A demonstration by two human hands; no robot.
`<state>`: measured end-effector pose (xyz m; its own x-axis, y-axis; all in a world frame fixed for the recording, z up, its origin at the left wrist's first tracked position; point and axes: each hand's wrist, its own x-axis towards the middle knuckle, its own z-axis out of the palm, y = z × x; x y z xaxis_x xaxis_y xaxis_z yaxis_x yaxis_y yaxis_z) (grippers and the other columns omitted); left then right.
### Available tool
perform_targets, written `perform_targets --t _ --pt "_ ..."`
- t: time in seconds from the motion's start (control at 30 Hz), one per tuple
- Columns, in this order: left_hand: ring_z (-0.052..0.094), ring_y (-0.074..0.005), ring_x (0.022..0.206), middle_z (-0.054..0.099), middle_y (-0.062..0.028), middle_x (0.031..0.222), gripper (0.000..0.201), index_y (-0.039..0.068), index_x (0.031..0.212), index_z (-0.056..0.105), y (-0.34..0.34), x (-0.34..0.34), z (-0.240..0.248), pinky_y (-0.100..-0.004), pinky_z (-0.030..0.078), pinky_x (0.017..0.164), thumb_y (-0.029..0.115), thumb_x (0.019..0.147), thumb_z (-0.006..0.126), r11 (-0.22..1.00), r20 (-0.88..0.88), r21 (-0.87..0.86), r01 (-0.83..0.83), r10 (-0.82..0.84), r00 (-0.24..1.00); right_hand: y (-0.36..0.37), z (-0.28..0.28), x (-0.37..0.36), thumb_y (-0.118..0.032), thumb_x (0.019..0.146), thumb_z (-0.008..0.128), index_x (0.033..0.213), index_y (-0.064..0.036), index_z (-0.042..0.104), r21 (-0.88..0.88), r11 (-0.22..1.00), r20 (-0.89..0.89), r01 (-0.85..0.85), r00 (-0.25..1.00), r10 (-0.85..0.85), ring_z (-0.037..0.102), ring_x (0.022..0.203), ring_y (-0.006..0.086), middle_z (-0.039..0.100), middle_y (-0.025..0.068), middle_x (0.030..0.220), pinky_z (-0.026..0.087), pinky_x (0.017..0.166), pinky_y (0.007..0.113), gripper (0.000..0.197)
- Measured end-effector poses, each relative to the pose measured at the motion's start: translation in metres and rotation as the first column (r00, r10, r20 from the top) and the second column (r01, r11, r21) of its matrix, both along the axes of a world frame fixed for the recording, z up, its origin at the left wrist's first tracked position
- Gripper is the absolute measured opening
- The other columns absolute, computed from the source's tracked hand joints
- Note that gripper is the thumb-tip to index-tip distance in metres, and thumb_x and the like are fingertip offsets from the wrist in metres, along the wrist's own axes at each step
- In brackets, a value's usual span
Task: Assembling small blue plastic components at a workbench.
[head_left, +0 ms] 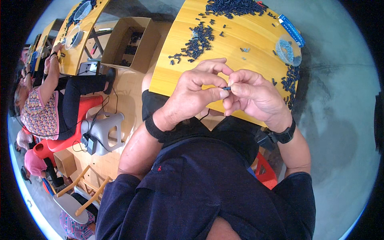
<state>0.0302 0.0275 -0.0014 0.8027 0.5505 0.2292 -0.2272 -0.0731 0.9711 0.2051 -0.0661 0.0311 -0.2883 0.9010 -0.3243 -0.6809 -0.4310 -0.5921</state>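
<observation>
Small dark piece [227, 88] sits between the fingertips of a worker's two hands, held just above the near edge of a yellow wooden table [224, 48]. The left hand [196, 90] pinches it between thumb and forefinger, the other fingers loosely bent; the right hand [256, 94] closes thumb and forefinger at its other end, the remaining fingers curled. Beyond them, a round clear tub [297, 61] near the table's right edge holds many light-blue bits [285, 49], with a blue box [291, 30] just past it. Dark pieces lie in a left-hand heap [198, 42], a far heap [236, 7] and a right-hand heap [291, 82]. On the floor to the left, an open cardboard box [147, 46] contains dark items too shadowed to identify. At a neighbouring table [68, 64], a co-worker [40, 112] reaches beside a clear tub [75, 38] of dark pieces; the contents of a second tub [83, 10] are hard to make out. Fingertips cover much of the held piece, so whether it is one part or two joined cannot be told. The far heap is cut off by the upper edge of view.
</observation>
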Motion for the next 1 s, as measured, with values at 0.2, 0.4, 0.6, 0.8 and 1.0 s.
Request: perform_targets --t 0.2,0.4,0.6,0.8,1.0 --pt "0.044 -0.0298 0.122 0.061 -0.0104 0.106 0.011 0.005 0.084 0.070 0.000 -0.001 -0.002 -0.0477 0.026 0.108 0.003 0.073 0.072 1.000 0.025 -0.009 0.000 0.000 1.000 0.000 -0.005 -0.005 -0.010 0.092 0.054 0.095 -0.0032 0.057 0.006 1.000 -0.086 0.018 0.996 -0.017 0.067 0.073 0.0190 0.063 0.0081 0.085 0.059 0.069 0.036 0.008" --pt "0.040 -0.0307 0.126 0.059 -0.0091 0.111 0.010 0.004 0.085 0.070 -0.003 -0.001 0.001 -0.0475 0.027 0.108 0.003 0.074 0.071 0.999 0.055 -0.015 -0.041 0.041 0.998 -0.004 -0.008 -0.015 -0.009 0.093 0.053 0.098 -0.0040 0.057 0.057 0.994 -0.146 0.095 0.986 -0.086 0.066 0.074 0.0177 0.062 0.0076 0.086 0.058 0.072 0.040 0.008" --pt "0.040 -0.0305 0.127 0.058 -0.0099 0.116 0.009 0.005 0.087 0.070 -0.007 -0.004 0.006 -0.0442 0.032 0.105 0.004 0.079 0.069 0.989 0.040 -0.125 -0.074 0.080 0.996 0.000 -0.003 -0.015 -0.010 0.092 0.054 0.093 -0.0040 0.053 0.044 0.995 -0.064 0.087 0.994 -0.084 0.065 0.072 0.0155 0.062 0.0078 0.086 0.058 0.071 0.036 0.006" --pt "0.039 -0.0300 0.129 0.055 -0.0134 0.124 0.016 0.005 0.091 0.070 0.005 -0.011 0.022 -0.0416 0.035 0.102 0.001 0.076 0.069 0.991 -0.207 -0.015 0.131 -0.131 0.970 -0.007 -0.010 -0.014 -0.013 0.091 0.056 0.093 -0.0014 0.052 -0.014 1.000 -0.018 0.020 1.000 -0.020 0.065 0.070 0.0163 0.062 0.0082 0.086 0.058 0.070 0.035 0.013" --pt "0.036 -0.0317 0.131 0.055 -0.0130 0.125 0.017 0.005 0.092 0.071 0.004 -0.007 0.020 -0.0423 0.034 0.102 0.003 0.075 0.069 0.990 -0.076 0.130 0.049 -0.039 0.996 -0.008 -0.007 -0.017 -0.025 0.095 0.047 0.093 0.0033 0.056 -0.115 0.990 -0.114 -0.084 0.991 0.071 0.064 0.058 0.0194 0.062 0.0105 0.078 0.058 0.057 0.036 0.030"
